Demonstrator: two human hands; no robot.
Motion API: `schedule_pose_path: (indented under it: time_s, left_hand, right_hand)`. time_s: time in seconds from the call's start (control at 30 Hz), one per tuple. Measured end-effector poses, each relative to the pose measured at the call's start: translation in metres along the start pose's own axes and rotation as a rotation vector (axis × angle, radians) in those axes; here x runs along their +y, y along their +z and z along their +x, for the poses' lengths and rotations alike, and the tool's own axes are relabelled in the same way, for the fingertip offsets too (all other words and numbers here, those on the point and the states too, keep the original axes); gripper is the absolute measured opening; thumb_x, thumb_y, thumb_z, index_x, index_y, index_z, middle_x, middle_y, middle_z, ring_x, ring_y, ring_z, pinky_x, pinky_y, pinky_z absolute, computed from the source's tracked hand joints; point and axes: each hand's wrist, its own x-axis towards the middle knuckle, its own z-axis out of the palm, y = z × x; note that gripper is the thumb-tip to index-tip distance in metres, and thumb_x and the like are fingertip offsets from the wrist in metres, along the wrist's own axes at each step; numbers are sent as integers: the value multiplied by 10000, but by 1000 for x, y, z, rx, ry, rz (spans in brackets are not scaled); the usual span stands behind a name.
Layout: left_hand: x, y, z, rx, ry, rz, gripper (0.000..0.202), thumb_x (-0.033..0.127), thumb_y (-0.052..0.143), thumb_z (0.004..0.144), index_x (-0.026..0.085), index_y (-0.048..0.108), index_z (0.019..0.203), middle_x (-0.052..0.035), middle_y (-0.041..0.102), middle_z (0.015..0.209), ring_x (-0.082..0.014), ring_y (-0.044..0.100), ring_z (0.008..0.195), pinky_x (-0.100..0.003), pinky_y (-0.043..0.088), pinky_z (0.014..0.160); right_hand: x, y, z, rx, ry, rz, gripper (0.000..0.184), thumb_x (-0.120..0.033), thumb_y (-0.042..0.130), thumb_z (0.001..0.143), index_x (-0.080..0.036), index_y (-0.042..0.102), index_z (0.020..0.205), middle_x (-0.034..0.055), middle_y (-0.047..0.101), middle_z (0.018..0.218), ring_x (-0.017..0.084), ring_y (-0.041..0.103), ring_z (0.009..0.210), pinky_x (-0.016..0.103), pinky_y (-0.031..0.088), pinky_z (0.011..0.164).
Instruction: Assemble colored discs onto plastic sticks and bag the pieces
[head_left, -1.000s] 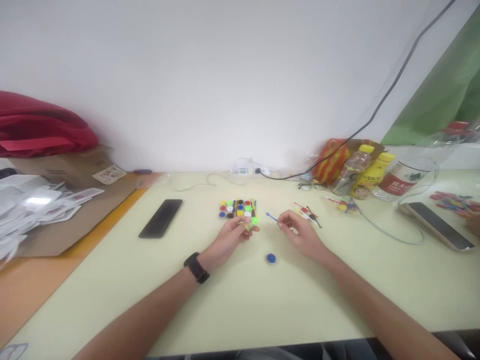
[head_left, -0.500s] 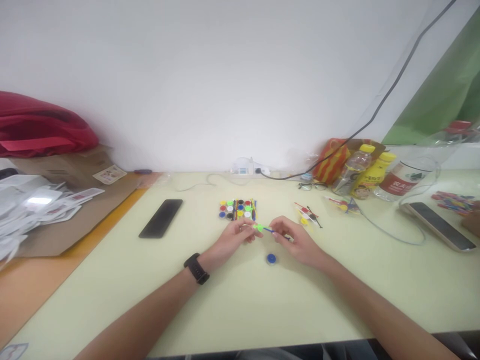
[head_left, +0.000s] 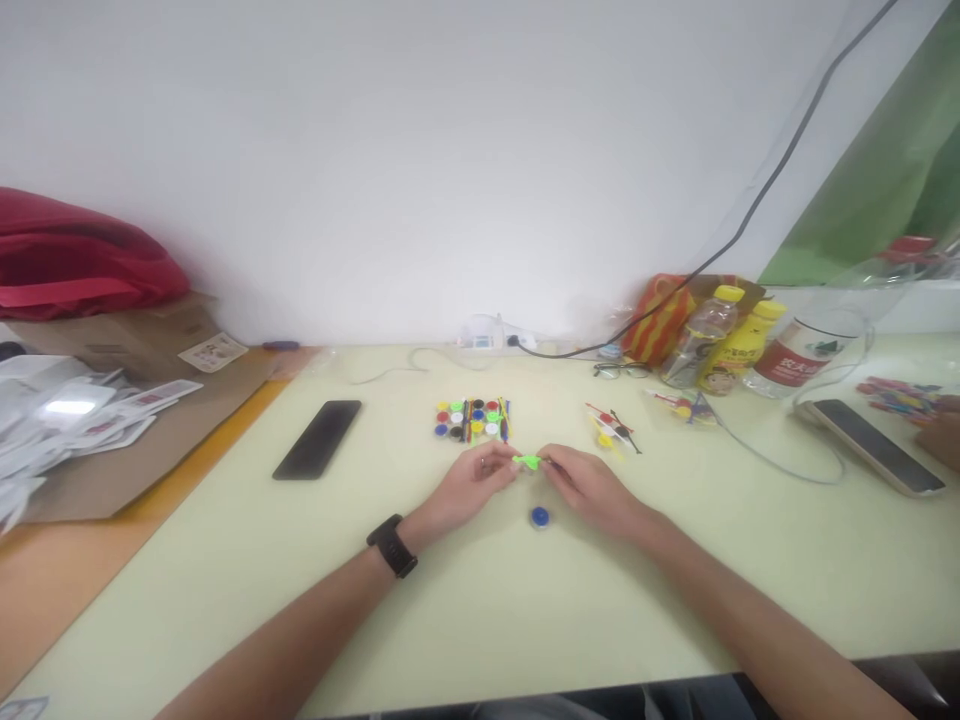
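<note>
My left hand (head_left: 478, 487), with a black watch on the wrist, pinches the left end of a small bright green plastic piece (head_left: 530, 462) above the table. My right hand (head_left: 589, 487) is closed at the other end of the same piece, its fingertips hiding most of a thin dark stick there. Just below the hands, a round blue disc (head_left: 539, 517) lies on the table. Beyond my left hand are rows of coloured discs (head_left: 457, 420) with thin coloured sticks (head_left: 505, 420) beside them. Some loose red, black, white and yellow pieces (head_left: 615, 428) lie past my right hand.
A black phone (head_left: 318, 440) lies to the left, another phone (head_left: 874, 447) to the right. Bottles (head_left: 739, 350), a striped bag (head_left: 656, 320) and a cable stand or run at the back right. Cardboard with white packets (head_left: 90, 415) covers the left side.
My hands have come closer together. The blue stick that showed between them is now mostly hidden by my right fingers. The blue disc stays on the table.
</note>
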Motion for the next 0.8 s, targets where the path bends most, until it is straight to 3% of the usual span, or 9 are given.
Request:
schedule_pose_path:
  time_s: [0.13,0.23,0.37,0.43,0.6,0.8]
  left_hand:
    - [-2,3,-3,19,74,139,324,473,677,927,201,694,1103,-89,707,1065,-219,655,966,-350,512,887]
    - [4,6,-11,-74,138,338,338,460,737,879,230,723,1127,-98,702,1128,-240,640,985,-380,503,922]
    - [11,8,-20,-236,274,505,454,430,847,771,293,738,1190,-104,677,1223,-304,581,1189,-435,433,1067]
    - [11,9,-21,-263,309,516,359,403,831,795,295,762,1130,-104,677,1212,-304,577,1200,-436,427,1076]
    - [4,9,-19,-199,308,465,153,336,750,874,260,742,1007,-94,695,1128,-269,612,1116,-412,456,1019]
    - [2,6,-17,-89,197,312,201,348,770,840,213,664,944,-74,703,967,-212,630,880,-353,506,828]
  right_hand:
    - [20,-10,4,37,95,-274,235,-297,371,1059,-229,596,1046,59,712,1008,224,659,904,320,430,757]
    - [37,-23,3,52,210,-471,234,-268,383,1052,-216,603,991,91,719,1005,245,675,914,320,414,718]
    - [54,-36,-1,47,300,-603,191,-213,431,1021,-210,618,980,121,726,1040,258,691,872,320,387,667]
    - [59,-39,-2,42,320,-608,174,-210,451,1009,-223,620,1049,111,732,1067,257,697,874,315,377,658]
    - [56,-43,-5,14,344,-559,268,-218,441,995,-240,552,1237,86,750,1027,255,702,844,309,348,640]
    - [56,-50,-5,91,406,-596,111,-241,505,947,-240,598,1009,54,737,884,239,659,762,305,302,614]
